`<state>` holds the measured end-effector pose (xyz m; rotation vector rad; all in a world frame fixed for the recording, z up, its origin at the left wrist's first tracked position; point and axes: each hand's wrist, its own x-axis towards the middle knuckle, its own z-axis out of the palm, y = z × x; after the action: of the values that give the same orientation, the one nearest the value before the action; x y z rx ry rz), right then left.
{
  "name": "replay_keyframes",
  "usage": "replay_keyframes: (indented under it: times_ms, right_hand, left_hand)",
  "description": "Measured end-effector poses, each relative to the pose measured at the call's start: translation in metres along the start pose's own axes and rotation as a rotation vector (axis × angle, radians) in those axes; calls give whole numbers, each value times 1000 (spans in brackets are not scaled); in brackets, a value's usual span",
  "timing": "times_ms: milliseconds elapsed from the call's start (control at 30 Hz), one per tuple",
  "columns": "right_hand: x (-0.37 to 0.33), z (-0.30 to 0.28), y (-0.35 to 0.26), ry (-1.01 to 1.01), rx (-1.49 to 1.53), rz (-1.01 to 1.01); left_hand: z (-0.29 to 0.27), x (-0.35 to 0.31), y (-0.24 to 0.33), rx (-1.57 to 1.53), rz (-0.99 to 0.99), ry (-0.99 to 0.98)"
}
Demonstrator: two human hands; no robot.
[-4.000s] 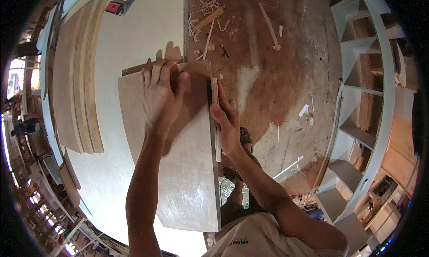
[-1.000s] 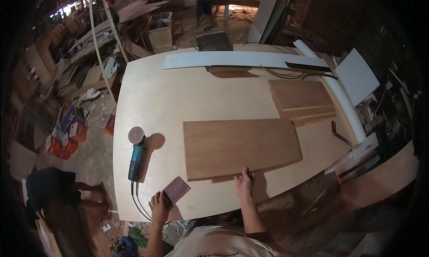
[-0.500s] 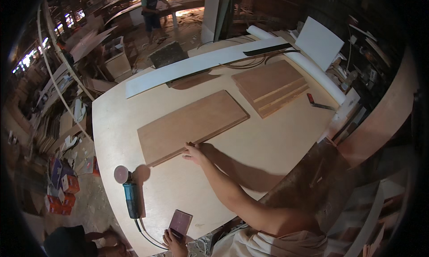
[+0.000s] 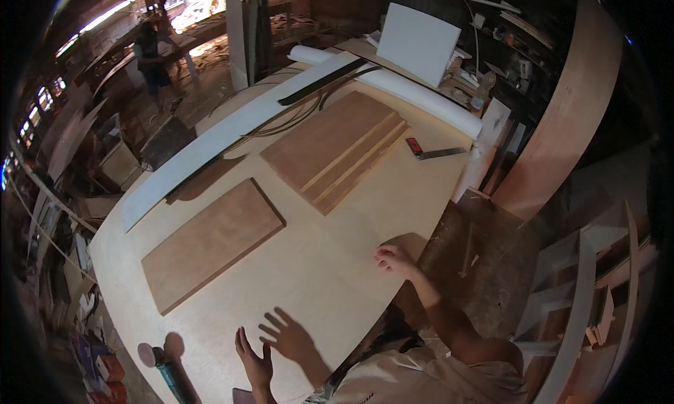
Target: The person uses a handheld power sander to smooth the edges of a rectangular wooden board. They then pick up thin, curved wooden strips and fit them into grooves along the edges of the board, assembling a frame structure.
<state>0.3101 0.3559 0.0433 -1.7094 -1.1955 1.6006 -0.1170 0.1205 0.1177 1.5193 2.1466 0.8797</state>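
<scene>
My left hand (image 4: 255, 365) is raised over the near part of the table with its fingers stretched apart, holding nothing. Just below it, at the lower edge, a corner of the dark maroon flat block (image 4: 243, 396) shows. To its left lies a teal angle grinder (image 4: 168, 376) with a round disc. My right hand (image 4: 394, 258) hovers near the table's right edge, its fingers curled in and nothing visible in them. A single brown wooden board (image 4: 214, 244) lies flat on the pale tabletop (image 4: 281, 277), apart from both hands. Behind it sits a stack of similar boards (image 4: 333, 148).
A long white panel (image 4: 232, 134) and a white roll (image 4: 414, 95) lie along the far side, with a black strip (image 4: 326, 81). A try square (image 4: 435, 151) rests at the right. A white sheet (image 4: 419, 44) leans at the back. Another person (image 4: 154, 67) stands far left.
My left hand has let go of the maroon block and opened. My right hand has left the single board's edge and moved right, curling its fingers. The view has swung rightward.
</scene>
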Motion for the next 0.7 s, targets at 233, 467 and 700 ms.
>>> replay_keyframes:
  times_ms: [233,467,700]
  right_hand:
    - [209,-265,-39,320,-335,-514]
    - [280,-377,-97,117,-1124,-636]
    - [359,-451,-77,477,-1349,-594]
  left_hand:
    - [172,153,124,-666,-235,-107]
    - [251,237,207,-652,-469,11]
    - [249,269,249,-572,-566,138]
